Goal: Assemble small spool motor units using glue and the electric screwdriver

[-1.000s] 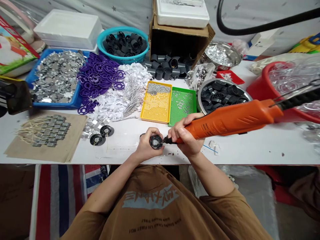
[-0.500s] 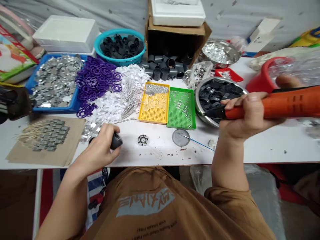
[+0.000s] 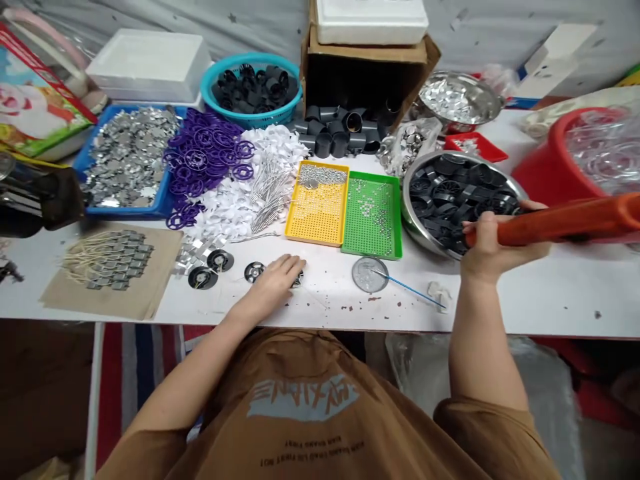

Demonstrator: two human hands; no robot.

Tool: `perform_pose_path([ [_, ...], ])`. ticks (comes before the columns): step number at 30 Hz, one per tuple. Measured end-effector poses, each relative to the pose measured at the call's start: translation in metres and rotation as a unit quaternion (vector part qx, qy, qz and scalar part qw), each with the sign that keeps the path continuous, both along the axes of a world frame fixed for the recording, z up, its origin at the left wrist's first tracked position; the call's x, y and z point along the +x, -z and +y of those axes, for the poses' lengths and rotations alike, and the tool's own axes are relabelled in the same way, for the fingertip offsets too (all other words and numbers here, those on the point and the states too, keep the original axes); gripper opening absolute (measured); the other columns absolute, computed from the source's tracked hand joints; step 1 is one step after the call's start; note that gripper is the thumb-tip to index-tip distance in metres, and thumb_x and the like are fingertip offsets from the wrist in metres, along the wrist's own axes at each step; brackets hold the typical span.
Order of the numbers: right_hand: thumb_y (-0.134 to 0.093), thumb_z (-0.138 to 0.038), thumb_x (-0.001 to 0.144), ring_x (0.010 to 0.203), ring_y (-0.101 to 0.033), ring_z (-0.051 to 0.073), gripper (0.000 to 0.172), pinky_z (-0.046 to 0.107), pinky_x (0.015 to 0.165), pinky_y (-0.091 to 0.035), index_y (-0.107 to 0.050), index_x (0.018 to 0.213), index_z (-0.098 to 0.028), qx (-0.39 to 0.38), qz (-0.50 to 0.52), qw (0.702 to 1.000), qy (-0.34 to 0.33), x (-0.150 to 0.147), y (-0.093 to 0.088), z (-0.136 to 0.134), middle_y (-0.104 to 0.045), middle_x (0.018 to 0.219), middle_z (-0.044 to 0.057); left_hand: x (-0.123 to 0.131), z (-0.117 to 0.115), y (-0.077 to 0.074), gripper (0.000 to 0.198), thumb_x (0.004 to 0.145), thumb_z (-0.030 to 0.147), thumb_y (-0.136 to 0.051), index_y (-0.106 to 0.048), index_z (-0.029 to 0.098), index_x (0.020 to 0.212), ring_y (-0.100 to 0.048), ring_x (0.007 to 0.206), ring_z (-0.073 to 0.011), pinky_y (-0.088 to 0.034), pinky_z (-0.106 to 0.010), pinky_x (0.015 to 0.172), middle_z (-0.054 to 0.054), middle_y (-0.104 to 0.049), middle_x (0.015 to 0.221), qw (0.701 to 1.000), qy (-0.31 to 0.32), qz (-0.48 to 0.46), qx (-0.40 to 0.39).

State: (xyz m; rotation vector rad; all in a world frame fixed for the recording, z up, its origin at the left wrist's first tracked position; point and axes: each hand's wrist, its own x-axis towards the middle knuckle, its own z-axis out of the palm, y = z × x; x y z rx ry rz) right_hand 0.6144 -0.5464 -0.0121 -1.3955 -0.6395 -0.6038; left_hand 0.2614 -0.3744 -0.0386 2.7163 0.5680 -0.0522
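My left hand lies on the white table with its fingers stretched out over a small round black-and-silver part, mostly hidden beneath the fingertips. Just left of it sits a black wheel-like part. Two more black discs with silver centres lie further left. My right hand is wrapped round an orange electric screwdriver, raised in front of the steel bowl of black parts. The screwdriver's tip is hidden from view.
A yellow tray and a green tray hold tiny metal pieces. Near the front lies a grey round dish with a blue stick. Purple rings, a blue tray and a red bucket surround the workspace.
My left hand has let go of a black part at the left and moved right onto the round part. The screwdriver in my right hand has turned, hiding its black tip.
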Motion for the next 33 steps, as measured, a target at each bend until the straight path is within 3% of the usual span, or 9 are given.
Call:
perform_pose_path([
  [4,-0.071,-0.031,0.073,0.044,-0.059,0.019,0.038,0.033,0.05,-0.049,-0.054,0.104,-0.016,-0.027,0.001,0.999,-0.039,0.007,0.008,0.005,-0.059,0.058,-0.002,0.013,-0.011,0.016,0.053,0.074,0.01,-0.067,-0.051,0.016,0.124,-0.056,0.115,-0.0287,-0.047,-0.044,0.098,-0.013,-0.06,0.121,0.994,-0.024,-0.065,-0.085],
  [8,-0.072,-0.039,0.074,0.051,-0.06,0.018,0.048,0.034,0.055,-0.05,-0.049,0.11,-0.016,-0.105,0.012,0.992,-0.071,0.022,0.01,-0.001,-0.06,0.064,0.0,0.023,-0.025,0.008,0.046,0.073,0.024,-0.074,-0.057,0.02,0.115,-0.061,0.1,-0.0207,-0.051,-0.035,0.09,-0.006,-0.061,0.107,0.956,-0.078,-0.211,-0.189],
  [13,-0.082,-0.037,0.064,0.09,-0.062,0.024,0.08,0.033,0.061,-0.049,-0.043,0.131,-0.016,-0.229,-0.099,0.967,0.044,-0.011,-0.027,-0.031,-0.057,0.114,0.018,0.028,-0.036,-0.005,0.044,0.071,0.02,-0.071,-0.06,0.022,0.114,-0.059,0.092,-0.0163,-0.05,-0.029,0.085,-0.003,-0.052,0.098,0.936,-0.125,-0.245,-0.219],
  [15,-0.077,-0.026,0.071,0.076,-0.061,0.02,0.056,0.033,0.061,-0.047,-0.056,0.123,-0.021,-0.205,-0.164,0.96,0.096,-0.052,-0.047,-0.042,-0.061,0.106,0.012,0.028,-0.038,-0.007,0.051,0.071,0.017,-0.069,-0.057,0.023,0.121,-0.057,0.092,-0.0161,-0.049,-0.029,0.086,-0.003,-0.051,0.1,0.939,-0.117,-0.244,-0.212],
  [18,-0.063,-0.016,0.085,0.072,-0.061,0.018,0.031,0.031,0.065,-0.049,-0.062,0.114,-0.026,-0.413,-0.235,0.857,-0.2,-0.11,-0.058,-0.045,-0.066,0.088,0.005,0.029,-0.04,-0.009,0.058,0.07,0.015,-0.068,-0.051,0.021,0.125,-0.056,0.096,-0.0173,-0.048,-0.031,0.089,-0.004,-0.053,0.105,0.943,-0.105,-0.243,-0.203],
  [21,-0.054,-0.019,0.092,0.071,-0.059,0.017,0.016,0.028,0.061,-0.047,-0.065,0.104,-0.021,-0.538,-0.248,0.743,-0.312,-0.134,-0.044,-0.037,-0.063,0.079,0.006,0.03,-0.044,-0.013,0.053,0.067,0.015,-0.069,-0.049,0.018,0.116,-0.057,0.098,-0.0189,-0.048,-0.032,0.089,-0.005,-0.056,0.106,0.941,-0.112,-0.25,-0.198],
  [25,-0.051,-0.019,0.093,0.068,-0.058,0.016,0.018,0.027,0.061,-0.045,-0.068,0.087,-0.018,-0.543,-0.208,0.741,-0.335,-0.13,-0.026,-0.025,-0.063,0.073,0.006,0.028,-0.047,-0.014,0.045,0.067,0.014,-0.068,-0.05,0.018,0.109,-0.057,0.096,-0.0194,-0.049,-0.032,0.086,-0.004,-0.057,0.103,0.944,-0.099,-0.243,-0.201],
  [29,-0.059,-0.03,0.089,0.06,-0.059,0.013,0.017,0.024,0.056,-0.046,-0.069,0.084,-0.017,-0.47,0.03,0.764,-0.44,-0.139,-0.027,-0.006,-0.068,0.071,0.003,0.025,-0.049,-0.012,0.047,0.068,0.012,-0.065,-0.053,0.019,0.113,-0.057,0.101,-0.021,-0.048,-0.034,0.089,-0.006,-0.057,0.104,0.948,-0.07,-0.237,-0.202],
  [33,-0.068,-0.043,0.08,0.051,-0.057,0.011,0.028,0.023,0.047,-0.046,-0.07,0.081,-0.015,-0.399,0.261,0.7,-0.532,-0.153,-0.019,0.015,-0.067,0.066,0.003,0.025,-0.05,-0.011,0.049,0.068,0.012,-0.065,-0.055,0.019,0.115,-0.059,0.101,-0.0203,-0.048,-0.033,0.089,-0.006,-0.059,0.106,0.94,-0.049,-0.236,-0.242],
])
